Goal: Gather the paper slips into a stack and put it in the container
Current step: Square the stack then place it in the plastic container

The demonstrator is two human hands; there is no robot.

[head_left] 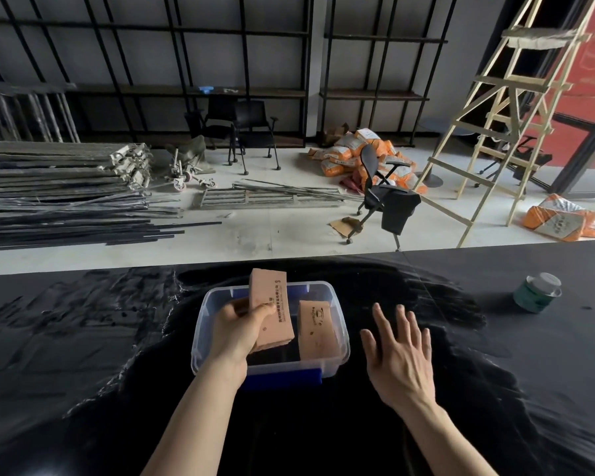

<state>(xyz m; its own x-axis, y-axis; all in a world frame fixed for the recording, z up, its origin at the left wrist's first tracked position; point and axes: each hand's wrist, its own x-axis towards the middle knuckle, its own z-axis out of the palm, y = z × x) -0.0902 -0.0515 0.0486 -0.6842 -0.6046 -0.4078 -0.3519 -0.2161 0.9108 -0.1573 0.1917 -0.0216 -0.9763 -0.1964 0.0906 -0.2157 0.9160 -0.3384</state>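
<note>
The left hand was closed around a thick stack of paper slips, thumb across the printed face and fingers hidden behind, holding it tilted over the left half of the clear plastic container, the stack's far end rising past the container's far rim. Just to the right of that hand, a second stack of slips leaned inside the container against its right wall. The right hand hovered just right of the container with all fingers spread wide, palm down, holding nothing and apart from the wall. Both hands were above the black table; a green-labelled jar stood well off to the right hand's far right
</note>
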